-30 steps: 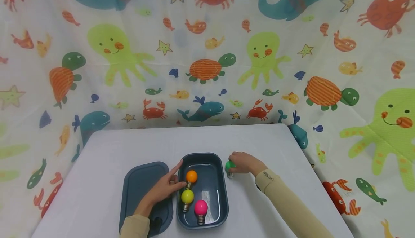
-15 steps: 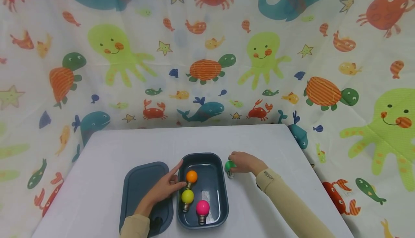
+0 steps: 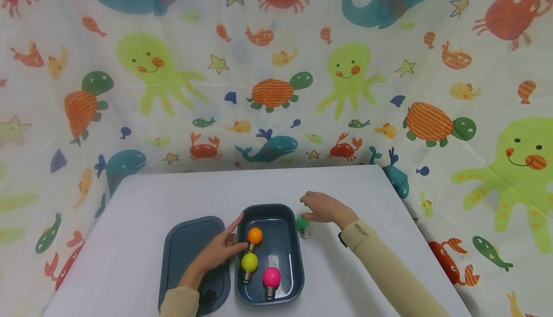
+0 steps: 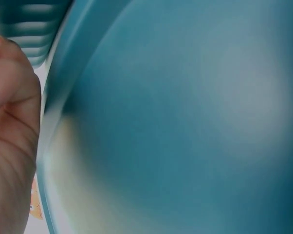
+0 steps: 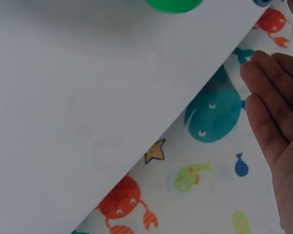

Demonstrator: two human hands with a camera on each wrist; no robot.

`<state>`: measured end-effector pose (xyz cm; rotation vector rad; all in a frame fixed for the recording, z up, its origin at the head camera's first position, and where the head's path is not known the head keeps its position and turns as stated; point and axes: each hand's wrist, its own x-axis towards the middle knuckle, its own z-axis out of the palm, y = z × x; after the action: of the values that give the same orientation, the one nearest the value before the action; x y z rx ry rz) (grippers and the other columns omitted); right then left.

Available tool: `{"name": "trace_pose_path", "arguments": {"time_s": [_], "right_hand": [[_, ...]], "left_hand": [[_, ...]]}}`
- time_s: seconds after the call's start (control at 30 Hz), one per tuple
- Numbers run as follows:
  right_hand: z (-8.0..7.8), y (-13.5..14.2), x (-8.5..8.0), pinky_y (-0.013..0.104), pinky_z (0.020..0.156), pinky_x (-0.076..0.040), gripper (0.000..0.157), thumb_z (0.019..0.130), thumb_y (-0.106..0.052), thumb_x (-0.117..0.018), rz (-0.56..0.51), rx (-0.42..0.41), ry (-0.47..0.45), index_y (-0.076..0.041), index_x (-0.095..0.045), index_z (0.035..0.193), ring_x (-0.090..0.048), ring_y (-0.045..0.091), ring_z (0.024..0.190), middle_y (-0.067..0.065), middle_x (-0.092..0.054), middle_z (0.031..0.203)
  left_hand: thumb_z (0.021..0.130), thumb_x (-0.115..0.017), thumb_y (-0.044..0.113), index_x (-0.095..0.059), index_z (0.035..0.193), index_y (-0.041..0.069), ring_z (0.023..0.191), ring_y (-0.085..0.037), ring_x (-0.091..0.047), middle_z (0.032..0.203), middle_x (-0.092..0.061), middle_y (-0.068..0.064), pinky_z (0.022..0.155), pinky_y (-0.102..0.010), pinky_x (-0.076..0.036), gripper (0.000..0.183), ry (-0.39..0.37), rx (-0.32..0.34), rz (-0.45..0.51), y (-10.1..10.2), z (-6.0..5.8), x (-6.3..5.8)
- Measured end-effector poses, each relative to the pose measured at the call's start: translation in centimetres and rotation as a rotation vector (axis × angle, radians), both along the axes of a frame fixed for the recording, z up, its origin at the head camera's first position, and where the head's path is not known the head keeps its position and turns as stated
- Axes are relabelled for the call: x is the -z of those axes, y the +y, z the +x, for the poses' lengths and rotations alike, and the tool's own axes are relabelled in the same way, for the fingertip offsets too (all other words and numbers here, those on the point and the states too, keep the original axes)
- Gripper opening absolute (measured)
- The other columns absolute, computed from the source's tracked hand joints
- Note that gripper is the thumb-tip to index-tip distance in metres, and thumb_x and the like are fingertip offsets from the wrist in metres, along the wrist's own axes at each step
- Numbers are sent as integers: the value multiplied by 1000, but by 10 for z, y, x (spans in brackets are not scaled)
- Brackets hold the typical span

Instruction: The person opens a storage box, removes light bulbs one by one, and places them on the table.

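In the head view my left hand (image 3: 220,247) rests on the left rim of a dark blue-grey plastic box (image 3: 291,206), index finger straight at the far corner and thumb reaching over the side. Inside the box lie an orange light bulb (image 3: 255,235), a yellow bulb (image 3: 249,262) and a pink bulb (image 3: 271,277), all with metal screw bases. Outside, close to the right wall, is a green bulb (image 3: 303,223). My right hand (image 3: 326,207) hovers just above it with loosely extended fingers, holding nothing; the right wrist view shows the green bulb (image 5: 173,4) apart from the hand.
A matching lid (image 3: 181,245) lies left of the box, partly under my left forearm. The white table (image 3: 367,187) extends around them. A curtain (image 3: 276,67) printed with sea animals hangs behind the table.
My right hand has let go of the green bulb and risen slightly away from it. The green bulb has shifted slightly left. The pink bulb has rolled a little right. My left hand stays put.
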<state>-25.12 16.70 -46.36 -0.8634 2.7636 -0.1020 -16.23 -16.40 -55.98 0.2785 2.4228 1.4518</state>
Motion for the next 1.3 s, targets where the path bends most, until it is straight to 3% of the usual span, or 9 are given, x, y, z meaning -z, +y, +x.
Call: {"name": "trace_pose_path", "arguments": {"time_s": [0.17,0.37,0.73,1.0,1.3], "right_hand": [[2,-20,-18,35,94,-49,45,91,-33,-70,-109,-95,95,-6,-61,126,-60,21,107,7,-63,117],[8,-53,-22,32,93,-49,51,91,-38,-69,-133,-135,51,-7,-59,130,-59,19,104,6,-62,118],[17,-97,-11,24,93,-47,58,87,-40,-74,-79,-275,24,-6,-59,131,-58,13,99,3,-62,116],[16,-116,5,21,88,-48,50,86,-40,-74,23,-264,-12,-9,-63,125,-56,9,89,-1,-63,108],[18,-127,21,17,75,-47,41,85,-43,-74,134,-312,-9,-13,-67,111,-51,7,76,-4,-58,93]], "left_hand": [[89,-69,42,-21,155,41,57,-15,-44,79,-51,-5,50,-27,-41,81,4,-9,-10,-1,1,1],[89,-69,42,-21,155,41,58,-16,-44,79,-51,-5,49,-27,-41,81,-8,-10,0,-2,1,0],[91,-68,41,-20,155,41,56,-15,-43,78,-51,-6,49,-28,-40,80,-9,6,18,-3,0,1],[91,-68,38,-21,155,41,53,-14,-42,76,-52,-7,48,-27,-40,80,-11,13,36,-3,-1,3],[91,-69,39,-22,154,41,55,-14,-43,77,-51,-7,49,-27,-40,79,-5,19,37,-3,-1,2]]}}
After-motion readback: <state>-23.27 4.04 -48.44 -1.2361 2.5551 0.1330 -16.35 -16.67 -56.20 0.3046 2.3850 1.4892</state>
